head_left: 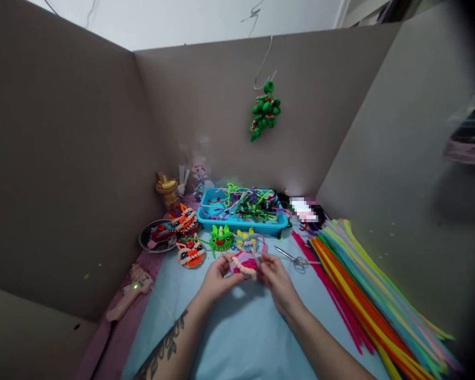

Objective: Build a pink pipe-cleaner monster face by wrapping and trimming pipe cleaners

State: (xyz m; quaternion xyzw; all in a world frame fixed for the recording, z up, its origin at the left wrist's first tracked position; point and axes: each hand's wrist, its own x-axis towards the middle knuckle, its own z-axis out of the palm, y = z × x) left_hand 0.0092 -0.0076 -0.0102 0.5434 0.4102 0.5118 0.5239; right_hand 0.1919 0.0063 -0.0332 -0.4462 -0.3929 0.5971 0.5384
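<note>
A round pink and magenta pipe-cleaner figure with a cream strip across it is held up over the light blue cloth. My left hand grips its left edge between thumb and fingers. At the right edge, my right hand is closed in a pinch; its fingertips partly hide what they hold. Just beyond my hands lie a green pipe-cleaner figure with horns and a blue and yellow one. An orange and cream figure is left of them. Scissors rest right of my right hand.
A blue tray of pipe-cleaner offcuts stands at the back. Long coloured pipe cleaners cover the right side. On the left are a metal bowl and a glue gun. A green ornament hangs from the grey partition.
</note>
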